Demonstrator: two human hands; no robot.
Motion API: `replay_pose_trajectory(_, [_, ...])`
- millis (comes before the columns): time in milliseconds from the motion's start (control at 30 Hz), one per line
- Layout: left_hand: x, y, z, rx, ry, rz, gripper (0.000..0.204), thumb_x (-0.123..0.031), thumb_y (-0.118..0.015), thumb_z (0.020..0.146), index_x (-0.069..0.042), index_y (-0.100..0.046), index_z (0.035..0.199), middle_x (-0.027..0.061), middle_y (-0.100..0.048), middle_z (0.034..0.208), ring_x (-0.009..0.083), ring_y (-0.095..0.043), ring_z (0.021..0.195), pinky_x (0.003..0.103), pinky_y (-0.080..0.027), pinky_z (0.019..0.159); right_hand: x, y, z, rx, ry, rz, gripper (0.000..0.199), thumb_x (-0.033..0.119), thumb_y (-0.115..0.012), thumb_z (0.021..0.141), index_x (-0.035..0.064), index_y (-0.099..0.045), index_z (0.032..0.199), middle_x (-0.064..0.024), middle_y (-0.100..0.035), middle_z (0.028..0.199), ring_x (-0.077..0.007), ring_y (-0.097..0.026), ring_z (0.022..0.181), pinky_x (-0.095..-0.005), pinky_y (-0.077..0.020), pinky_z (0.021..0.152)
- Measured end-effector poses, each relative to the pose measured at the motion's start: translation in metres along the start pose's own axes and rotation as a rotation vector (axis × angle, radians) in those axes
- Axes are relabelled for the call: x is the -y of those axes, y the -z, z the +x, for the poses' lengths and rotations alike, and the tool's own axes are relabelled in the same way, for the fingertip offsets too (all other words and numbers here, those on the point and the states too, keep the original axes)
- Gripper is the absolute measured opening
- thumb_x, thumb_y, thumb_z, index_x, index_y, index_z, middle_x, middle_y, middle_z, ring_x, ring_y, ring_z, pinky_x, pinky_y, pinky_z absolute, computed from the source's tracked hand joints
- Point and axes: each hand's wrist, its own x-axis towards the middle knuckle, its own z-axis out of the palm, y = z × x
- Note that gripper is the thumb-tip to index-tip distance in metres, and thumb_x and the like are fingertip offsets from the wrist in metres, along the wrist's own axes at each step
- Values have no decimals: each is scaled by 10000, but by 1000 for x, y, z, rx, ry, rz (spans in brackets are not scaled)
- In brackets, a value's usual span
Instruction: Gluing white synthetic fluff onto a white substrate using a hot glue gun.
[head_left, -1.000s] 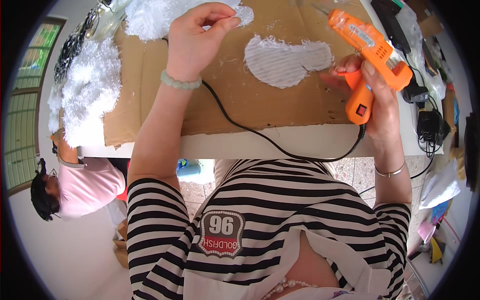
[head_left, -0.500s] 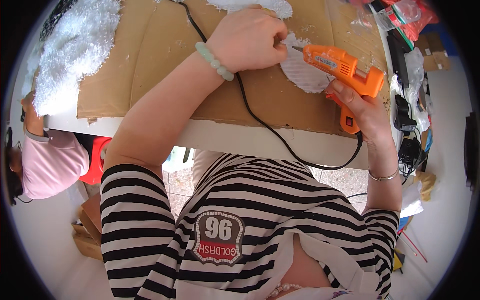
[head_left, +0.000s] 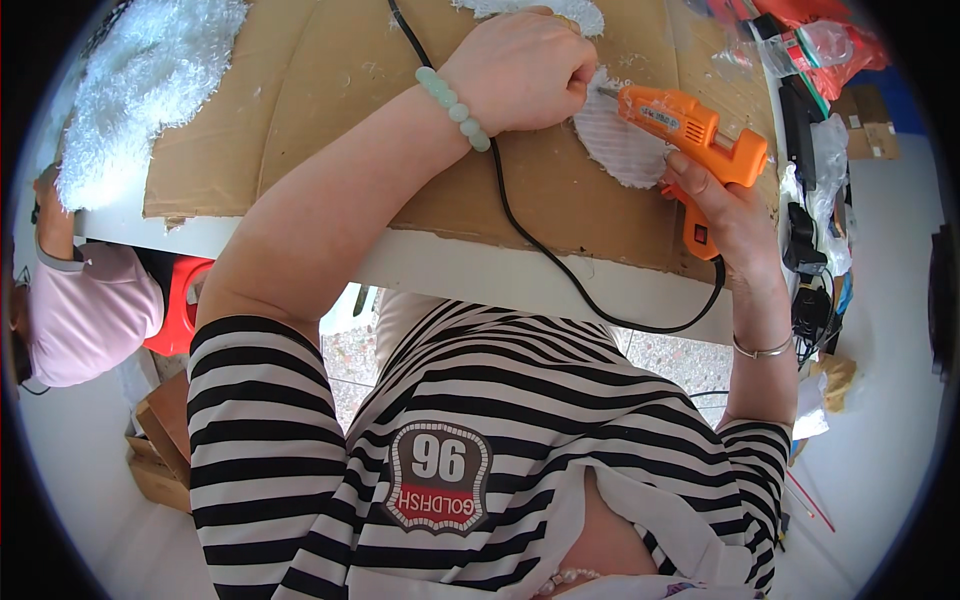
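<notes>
At far left, a heap of white fluff (head_left: 140, 85) lies on the cardboard (head_left: 290, 120) covering the table (head_left: 470, 275), with a person in pink (head_left: 85, 305) seated below it. Toward the middle, the left hand (head_left: 525, 70) is closed in a fist, pinching down at the top edge of a white ribbed patch (head_left: 620, 150) glued to the cardboard. At right, the right hand (head_left: 725, 215) is clamped around the handle of an orange glue gun (head_left: 695, 130), its nozzle touching the patch beside the left fingers, its black cord (head_left: 560, 265) trailing over the table edge.
</notes>
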Motion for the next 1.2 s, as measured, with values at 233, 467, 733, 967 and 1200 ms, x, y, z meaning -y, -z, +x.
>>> replay_pose_trajectory(233, [0,1,0,7,1,1,68,-90,-592,682,-43,-578,635,123,-602,713,305,-577,733,389,-467,710,-2,2,2,31,36,-26,337,245,-658,873,2,-592,1097,-30,-622,938,-122,-585,873,-270,-468,795])
replay_pose_trajectory(467, [-2,3,1,28,26,6,68,-96,-590,687,-39,-595,649,127,-607,722,311,-580,744,399,-473,710,-3,1,-1,63,85,-34,238,255,-665,865,50,-589,960,5,-574,798,-93,-538,742,-248,-434,691])
replay_pose_trajectory(733, [-3,4,1,28,49,12,76,-101,-591,694,-39,-595,651,124,-607,723,318,-581,745,407,-479,685,-7,7,-4,114,82,-46,257,267,-675,857,55,-589,974,15,-566,786,-87,-536,708,-242,-440,660])
replay_pose_trajectory(967, [-1,2,-2,6,53,3,72,-102,-589,696,-42,-598,658,123,-612,723,316,-584,744,408,-478,682,-7,9,-8,161,96,-76,287,280,-681,851,58,-582,1005,20,-567,786,-76,-536,707,-233,-436,648])
replay_pose_trajectory(1200, [0,3,0,12,42,10,69,-99,-585,695,-41,-601,660,131,-614,717,319,-586,740,410,-476,684,-3,8,-19,111,56,-81,244,290,-676,851,76,-596,936,23,-567,761,-74,-535,696,-226,-426,634])
